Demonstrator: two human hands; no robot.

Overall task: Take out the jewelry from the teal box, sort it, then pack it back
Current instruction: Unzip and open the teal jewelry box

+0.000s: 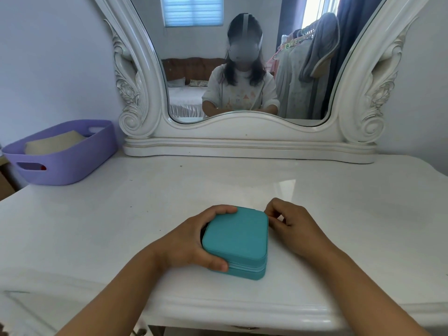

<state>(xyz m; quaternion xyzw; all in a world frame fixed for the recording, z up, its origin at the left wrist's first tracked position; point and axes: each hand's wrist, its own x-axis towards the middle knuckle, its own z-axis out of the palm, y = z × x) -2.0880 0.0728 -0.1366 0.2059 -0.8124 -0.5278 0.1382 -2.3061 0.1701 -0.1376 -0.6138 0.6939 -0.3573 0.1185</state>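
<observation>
A square teal box (237, 238) with rounded corners and a zip seam around its side lies near the front edge of the white dressing table (121, 214). Its lid is down, and a dark gap shows at its left side. My left hand (191, 241) grips the box from the left, fingers over the far corner and thumb on the near corner. My right hand (291, 226) touches the box's far right corner, with fingertips pinched together at the zip seam. Whatever they pinch is too small to make out. No jewelry is visible.
A lilac plastic basket (60, 154) holding a beige item stands at the table's back left. A large ornate white mirror (249, 139) rises along the back edge and reflects a person and the room. The table's curved front edge runs just below the box.
</observation>
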